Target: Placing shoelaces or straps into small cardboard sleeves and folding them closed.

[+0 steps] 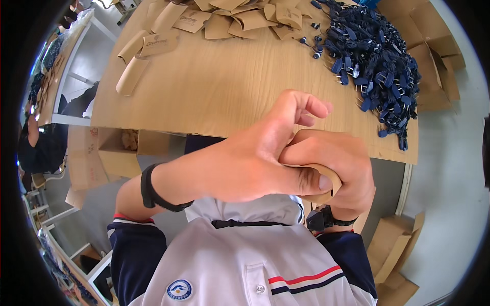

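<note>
Currently gripping a brown card sleeve [335, 177] in the right hand [332, 155], with bent fingers closed around it, just off the near edge of the wooden table [214, 97] and above the front of a white shirt [219, 255]. Bowing the card into a curve within that grasp. Laying the thumb of the left hand [245, 166] straight against the card at its curved opening, while holding that hand's fingers up beyond the right knuckles, loosely bent, apart from the card. Impossible to tell how deep into the opening that thumb reaches. Wearing a black band [149, 188] on the left wrist and a dark watch [317, 220] on the right. Facing, along the table's far side, an overlapping pile of similar card sleeves [252, 20], with a curved one [131, 76] lying nearest at its left end. Facing also, along the table's right side, a heap of dark blue plugs [377, 61] with metal pins and tangled cords. Flanked by open cardboard boxes to the right [434, 71] and, under the table, to the left [118, 153].
</note>
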Demonstrator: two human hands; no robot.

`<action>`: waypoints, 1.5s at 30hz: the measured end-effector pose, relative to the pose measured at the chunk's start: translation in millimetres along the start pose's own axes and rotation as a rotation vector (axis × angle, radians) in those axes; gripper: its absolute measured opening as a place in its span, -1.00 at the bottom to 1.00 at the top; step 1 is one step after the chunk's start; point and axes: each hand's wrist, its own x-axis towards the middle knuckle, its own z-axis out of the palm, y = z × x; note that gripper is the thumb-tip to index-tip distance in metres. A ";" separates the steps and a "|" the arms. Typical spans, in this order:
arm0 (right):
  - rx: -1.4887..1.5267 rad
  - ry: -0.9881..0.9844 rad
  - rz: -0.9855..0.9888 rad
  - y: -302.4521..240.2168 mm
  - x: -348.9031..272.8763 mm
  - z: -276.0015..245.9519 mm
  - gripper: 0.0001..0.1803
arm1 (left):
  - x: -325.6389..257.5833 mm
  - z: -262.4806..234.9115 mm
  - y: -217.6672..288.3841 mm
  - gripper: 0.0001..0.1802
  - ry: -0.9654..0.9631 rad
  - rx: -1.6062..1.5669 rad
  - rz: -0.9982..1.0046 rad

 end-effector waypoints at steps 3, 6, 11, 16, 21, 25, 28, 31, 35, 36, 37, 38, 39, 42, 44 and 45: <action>0.260 0.097 0.270 -6.2 3.7 9.5 -0.59 | -7.9 -13.2 -5.2 -0.15 0.325 0.666 0.426; 0.772 0.260 0.415 -5.5 2.2 16.8 -0.64 | 2.2 -41.2 23.2 -0.16 0.162 1.259 0.920; 0.743 0.408 0.176 5.3 1.9 37.1 -0.57 | 15.9 -13.7 -24.9 -0.59 0.510 1.602 1.222; 0.677 0.571 0.153 1.3 0.6 46.9 -0.51 | 18.9 -9.7 -26.1 -0.63 0.511 1.661 1.282; 0.348 0.547 0.211 -17.0 -5.2 19.0 -0.59 | -0.8 -12.2 2.7 -0.63 0.137 1.479 0.864; 0.293 0.488 0.449 -30.2 -5.3 9.0 -0.71 | -7.4 -30.9 9.6 -0.55 -0.103 1.243 0.660; 0.421 0.588 0.496 -30.3 -7.1 15.6 -0.74 | -10.8 -25.7 21.3 -0.45 -0.115 1.061 0.474; 0.171 0.652 0.299 -14.4 -10.1 25.6 -0.77 | -9.9 -24.8 25.5 -0.41 0.094 1.057 0.493; -0.548 0.601 -0.153 7.7 -6.5 13.2 -0.77 | -6.2 -19.1 35.3 -0.60 0.322 1.267 0.461; -0.728 0.565 -0.319 10.0 -5.7 8.9 -0.77 | -4.3 -15.8 41.1 -0.66 0.282 1.064 0.322; -0.800 0.533 -0.349 6.7 -3.1 5.4 -0.79 | -5.2 -12.4 42.9 -0.72 0.256 0.864 0.181; -0.792 0.530 -0.345 6.7 -0.5 3.4 -0.79 | -6.3 -8.4 39.0 -0.72 0.261 0.861 0.174; -0.813 0.531 -0.398 7.7 2.2 1.6 -0.78 | -8.1 -3.1 32.1 -0.74 0.321 0.766 0.174; -0.741 0.489 -0.410 17.1 2.7 -6.6 -0.73 | -3.3 -3.5 14.1 -0.76 0.395 0.552 0.256; -0.643 0.445 -0.365 20.0 1.1 -3.8 -0.70 | 0.6 -7.0 3.1 -0.76 0.411 0.430 0.330; -0.538 0.538 -0.270 18.8 4.1 2.4 -0.69 | 2.7 -9.9 -0.8 -0.75 0.418 0.458 0.409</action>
